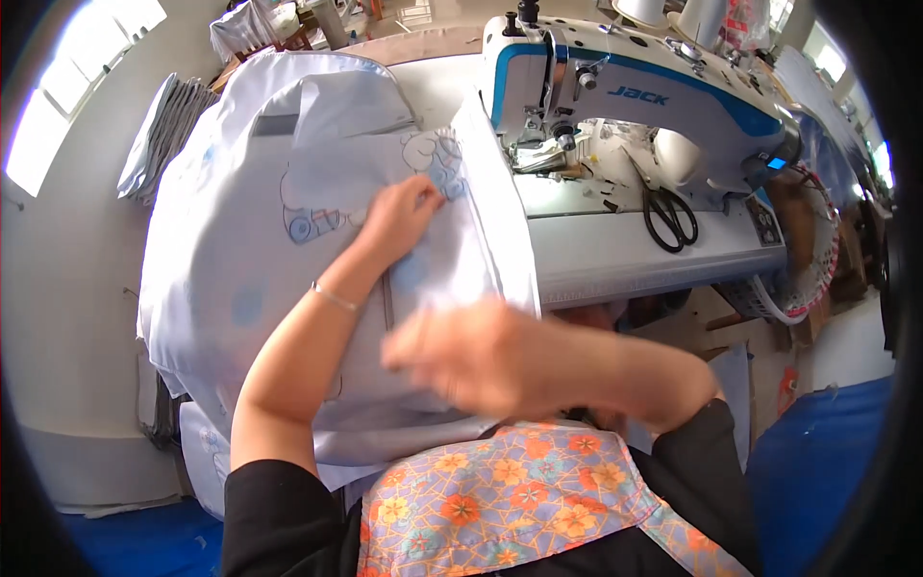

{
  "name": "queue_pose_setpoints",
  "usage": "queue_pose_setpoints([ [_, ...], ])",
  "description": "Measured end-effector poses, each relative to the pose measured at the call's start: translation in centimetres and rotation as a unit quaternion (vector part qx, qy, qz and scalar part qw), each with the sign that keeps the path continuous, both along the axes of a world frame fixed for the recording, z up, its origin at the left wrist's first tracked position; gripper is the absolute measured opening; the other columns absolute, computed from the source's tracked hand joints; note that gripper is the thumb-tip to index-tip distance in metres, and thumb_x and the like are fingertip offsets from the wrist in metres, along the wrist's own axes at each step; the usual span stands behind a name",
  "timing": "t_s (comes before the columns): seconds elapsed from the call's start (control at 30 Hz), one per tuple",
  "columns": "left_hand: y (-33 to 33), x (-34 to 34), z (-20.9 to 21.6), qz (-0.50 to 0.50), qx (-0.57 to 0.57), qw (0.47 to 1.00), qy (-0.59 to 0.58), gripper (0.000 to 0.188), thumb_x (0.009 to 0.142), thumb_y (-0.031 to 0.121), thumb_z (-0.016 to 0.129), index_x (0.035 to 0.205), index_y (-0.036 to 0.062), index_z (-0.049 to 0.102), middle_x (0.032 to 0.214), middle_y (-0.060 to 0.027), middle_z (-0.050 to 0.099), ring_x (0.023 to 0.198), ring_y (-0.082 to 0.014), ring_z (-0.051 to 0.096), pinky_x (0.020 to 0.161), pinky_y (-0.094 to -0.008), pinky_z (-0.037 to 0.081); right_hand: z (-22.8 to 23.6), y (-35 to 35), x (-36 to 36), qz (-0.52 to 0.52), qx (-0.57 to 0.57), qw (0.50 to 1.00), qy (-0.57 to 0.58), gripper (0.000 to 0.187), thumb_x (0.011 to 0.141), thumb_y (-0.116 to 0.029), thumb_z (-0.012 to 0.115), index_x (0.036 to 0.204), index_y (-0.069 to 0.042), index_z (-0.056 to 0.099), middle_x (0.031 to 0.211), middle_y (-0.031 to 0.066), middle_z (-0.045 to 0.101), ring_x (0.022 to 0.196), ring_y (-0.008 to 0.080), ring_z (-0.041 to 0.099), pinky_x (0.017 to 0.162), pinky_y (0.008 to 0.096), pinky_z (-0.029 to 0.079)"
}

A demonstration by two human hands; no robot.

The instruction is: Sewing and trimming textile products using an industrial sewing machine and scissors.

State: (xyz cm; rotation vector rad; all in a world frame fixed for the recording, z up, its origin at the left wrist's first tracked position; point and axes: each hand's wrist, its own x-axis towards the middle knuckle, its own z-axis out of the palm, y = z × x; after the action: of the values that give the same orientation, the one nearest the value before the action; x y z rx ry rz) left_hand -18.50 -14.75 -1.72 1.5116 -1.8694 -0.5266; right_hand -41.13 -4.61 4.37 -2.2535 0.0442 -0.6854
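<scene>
A large white fabric piece (216,260) with printed blue line drawings and a grey strip lies spread over the left of the sewing table and hangs toward my lap. My left hand (402,219) rests on it beside a printed figure, fingers curled and pinching the cloth near the sewing machine. Closer to my body, my right hand (471,351) is over the cloth, smeared by motion, so its fingers cannot be made out. The white and blue sewing machine (635,87) stands to the right, its needle area beyond the fabric's right edge.
Black-handled scissors (670,216) lie on the machine bed, with thread scraps and small tools around them. White thread cones (702,21) stand on top at the back. A white and pink basket (817,260) is at the right. Folded cloths (165,135) hang at the left.
</scene>
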Motion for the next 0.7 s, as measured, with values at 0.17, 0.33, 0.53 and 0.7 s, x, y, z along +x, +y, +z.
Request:
queue_pose_setpoints([
  [0.17,6.7,-1.3,0.2,-0.063,-0.010,0.995,-0.072,0.010,0.090,0.011,0.069,0.094,0.0023,0.067,0.084,-0.0173,0.068,0.078,-0.0351,0.067,0.073,-0.0408,0.053,-2.0,-8.1,0.5,-0.333,-0.222,0.902,0.163,0.049,0.091,-0.013,0.063,0.137,0.003,0.054,0.143,0.0226,0.053,0.135,0.0403,0.048,0.113,0.0484,0.038],
  [0.33,5.1,-0.5,3.7,-0.016,-0.222,0.961,-0.163,0.011,0.089,0.013,0.069,0.084,0.0052,0.063,0.078,-0.0166,0.066,0.075,-0.0370,0.066,0.067,-0.0451,0.052,-8.0,-7.0,-1.4,-0.353,-0.242,0.893,0.140,0.055,0.090,-0.026,0.067,0.137,-0.001,0.055,0.144,0.0222,0.051,0.133,0.0447,0.047,0.115,0.0523,0.035],
  [0.53,-3.1,-4.6,2.3,-0.095,-0.141,0.932,-0.321,0.019,0.094,0.024,0.063,0.085,0.0076,0.063,0.082,-0.0155,0.068,0.079,-0.0353,0.067,0.068,-0.0447,0.054,-8.0,-7.1,-0.8,-0.251,-0.078,0.964,0.048,0.042,0.087,-0.027,0.065,0.124,-0.008,0.063,0.128,0.0176,0.062,0.124,0.0341,0.056,0.109,0.0422,0.041],
  [0.7,-4.6,-3.7,-0.5,-0.134,-0.153,0.950,-0.237,0.020,0.095,0.026,0.061,0.091,0.0069,0.060,0.087,-0.0158,0.069,0.085,-0.0388,0.066,0.076,-0.0492,0.053,-7.3,-6.9,-2.8,-0.340,0.042,0.939,-0.024,0.038,0.086,-0.016,0.072,0.119,0.000,0.062,0.119,0.0184,0.066,0.103,0.0349,0.068,0.088,0.0404,0.056],
])
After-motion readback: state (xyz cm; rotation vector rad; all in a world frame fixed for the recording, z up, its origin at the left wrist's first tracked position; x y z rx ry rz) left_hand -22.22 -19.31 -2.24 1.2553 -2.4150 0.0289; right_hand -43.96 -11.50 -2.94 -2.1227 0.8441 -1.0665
